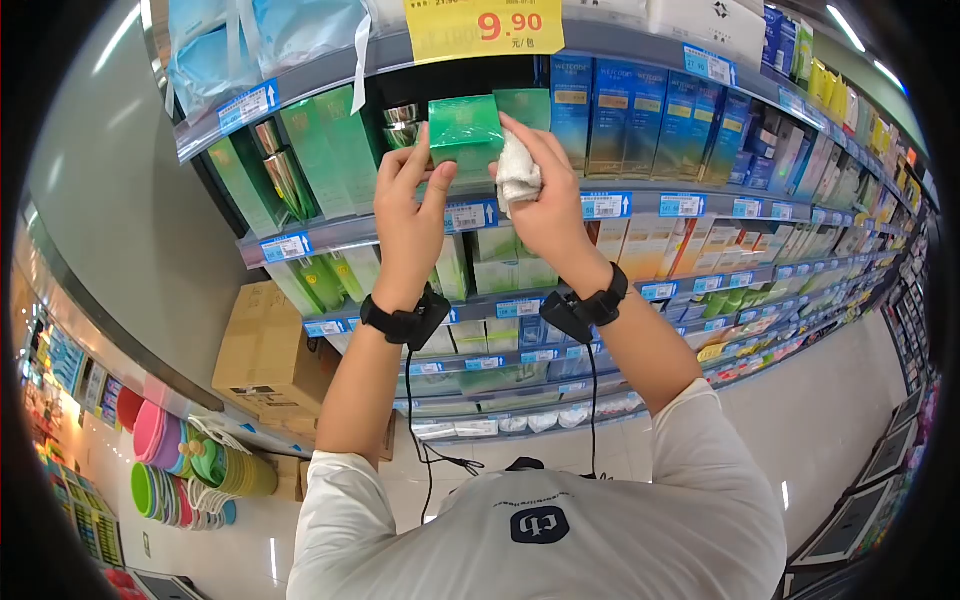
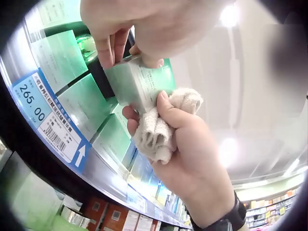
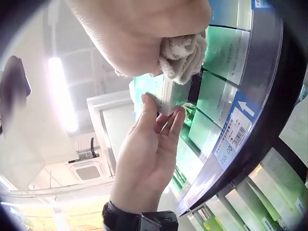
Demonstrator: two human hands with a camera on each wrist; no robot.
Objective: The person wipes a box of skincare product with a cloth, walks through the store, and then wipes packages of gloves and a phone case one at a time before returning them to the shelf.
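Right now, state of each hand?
Left hand: closed, fingers gripping the green box at the shelf.
Right hand: closed, holding a white cloth against the box.

The box [image 1: 463, 133] stood at the front of the upper shelf [image 1: 330, 232], between the left hand [image 1: 408, 215] at its seven o'clock and the right hand [image 1: 545, 205] at its four o'clock. The cloth [image 1: 517, 172] lay in the right hand, against the box's three o'clock edge. A price label [image 1: 470, 215] sat on the shelf edge at the box's six o'clock, and a cardboard carton [image 1: 268, 352] rested well apart at its seven o'clock.

Yellow sign [image 1: 484, 27] reads 9.90 (overhead); shelf tag [image 2: 48, 122] reads 265.00.
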